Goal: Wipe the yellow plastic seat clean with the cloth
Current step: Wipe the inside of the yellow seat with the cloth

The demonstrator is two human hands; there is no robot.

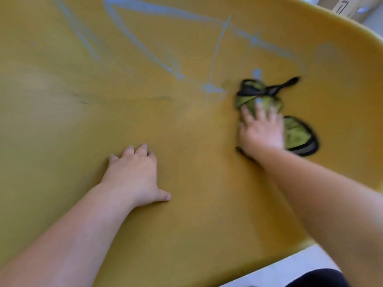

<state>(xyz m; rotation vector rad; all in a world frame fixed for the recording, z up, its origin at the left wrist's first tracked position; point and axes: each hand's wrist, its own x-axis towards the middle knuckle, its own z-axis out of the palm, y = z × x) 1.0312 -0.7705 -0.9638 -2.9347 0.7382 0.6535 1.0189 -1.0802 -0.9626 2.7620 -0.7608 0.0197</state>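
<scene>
1. Head view looks down on the yellow plastic seat (186, 131), which fills nearly the whole frame, its curved rim running along the upper right.
2. Pale blue streaks (215, 56) cross the upper part of the seat surface.
3. The right hand (261, 131) lies palm-down on the green cloth (295, 134), black-edged, on the right side of the seat; its fingers (247, 113) are spread flat, pressing the cloth rather than clenched around it. The hand and cloth are blurred.
4. The cloth shows both beyond the fingertips and beside the wrist.
5. The left hand (135, 172) rests on the bare seat, well apart from the cloth, fingers loosely curled and holding nothing.
</scene>
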